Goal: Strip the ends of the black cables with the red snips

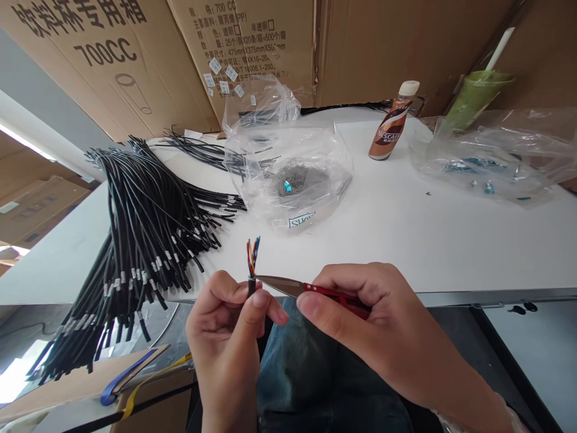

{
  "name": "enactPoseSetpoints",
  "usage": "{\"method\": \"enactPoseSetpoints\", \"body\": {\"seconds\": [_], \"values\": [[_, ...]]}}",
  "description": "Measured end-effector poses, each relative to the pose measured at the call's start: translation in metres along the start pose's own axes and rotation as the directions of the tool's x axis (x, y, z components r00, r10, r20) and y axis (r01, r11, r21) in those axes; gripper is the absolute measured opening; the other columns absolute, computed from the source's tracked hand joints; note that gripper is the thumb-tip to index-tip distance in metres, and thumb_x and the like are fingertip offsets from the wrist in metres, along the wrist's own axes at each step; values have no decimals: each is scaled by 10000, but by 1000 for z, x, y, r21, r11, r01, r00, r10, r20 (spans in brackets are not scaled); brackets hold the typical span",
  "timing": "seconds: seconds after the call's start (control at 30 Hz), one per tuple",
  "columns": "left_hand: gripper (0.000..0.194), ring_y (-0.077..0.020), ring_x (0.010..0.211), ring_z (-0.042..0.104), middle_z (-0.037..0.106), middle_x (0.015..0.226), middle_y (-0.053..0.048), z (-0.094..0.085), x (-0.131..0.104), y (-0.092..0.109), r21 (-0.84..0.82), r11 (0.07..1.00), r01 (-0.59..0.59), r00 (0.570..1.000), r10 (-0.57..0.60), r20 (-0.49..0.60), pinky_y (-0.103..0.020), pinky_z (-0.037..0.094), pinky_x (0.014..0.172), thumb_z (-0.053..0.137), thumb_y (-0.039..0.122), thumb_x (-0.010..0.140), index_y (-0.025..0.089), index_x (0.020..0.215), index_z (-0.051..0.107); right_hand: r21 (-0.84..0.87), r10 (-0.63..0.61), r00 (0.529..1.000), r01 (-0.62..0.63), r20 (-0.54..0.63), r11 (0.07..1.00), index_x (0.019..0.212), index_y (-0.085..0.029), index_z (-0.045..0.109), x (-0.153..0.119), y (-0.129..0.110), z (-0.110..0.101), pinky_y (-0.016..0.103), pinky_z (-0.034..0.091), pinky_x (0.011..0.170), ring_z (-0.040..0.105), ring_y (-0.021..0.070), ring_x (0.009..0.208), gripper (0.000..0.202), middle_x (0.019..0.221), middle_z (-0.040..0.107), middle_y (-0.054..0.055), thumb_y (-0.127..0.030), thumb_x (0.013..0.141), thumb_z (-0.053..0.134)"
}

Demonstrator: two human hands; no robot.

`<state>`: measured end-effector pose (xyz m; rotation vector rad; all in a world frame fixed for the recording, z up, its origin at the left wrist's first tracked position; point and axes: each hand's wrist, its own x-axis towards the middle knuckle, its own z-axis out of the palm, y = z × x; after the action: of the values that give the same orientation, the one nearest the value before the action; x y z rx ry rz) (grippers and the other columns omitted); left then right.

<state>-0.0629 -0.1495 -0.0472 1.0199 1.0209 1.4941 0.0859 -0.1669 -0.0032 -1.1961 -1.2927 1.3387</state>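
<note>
Between thumb and fingers, my left hand [238,328] pinches a black cable [252,286] upright, just over the table's front edge. Thin coloured wires [253,255], among them red, yellow and blue, fan out of its top end. My right hand [360,319] is closed round red-handled thread snips [336,294]. Their pointed metal blades reach left, and the tip is at the base of the bare wires, where the black jacket ends. I cannot tell whether the blades pinch anything there.
A large bundle of black cables [144,222] hangs over the table's left edge. A clear plastic bag [324,180] holds dark, fine scraps. Behind it stand cardboard boxes [252,36]. A Nescafe bottle [391,126], a green cup [478,96] and another plastic bag [505,162] are at the right.
</note>
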Motion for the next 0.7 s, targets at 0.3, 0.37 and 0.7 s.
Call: {"method": "enactPoseSetpoints", "body": {"seconds": [0.3,0.37,0.7], "values": [[251,-46,457,528,612,494,90,2,2,2,-11,999,-37,999,37,24,-109,360,427,717,192,815,221,701,495,135,-86,954,129,-287,982,561,-183,464,8,3,7,124,286,357,296,35,435,343,484,330,-82,-292,785,700],[238,-42,463,536,625,512,89,1,4,1,-31,999,-26,999,26,27,-104,390,454,722,200,815,221,709,509,209,-105,944,176,-313,962,596,-192,529,12,1,11,117,335,361,355,29,408,269,469,414,-95,-226,702,774],[221,-47,489,564,664,551,82,1,4,0,-143,985,101,988,-82,128,-110,444,528,711,248,839,230,713,530,158,-217,969,234,-118,959,732,-196,705,30,-3,15,102,455,497,565,39,524,87,574,612,-95,-121,708,741]]}}
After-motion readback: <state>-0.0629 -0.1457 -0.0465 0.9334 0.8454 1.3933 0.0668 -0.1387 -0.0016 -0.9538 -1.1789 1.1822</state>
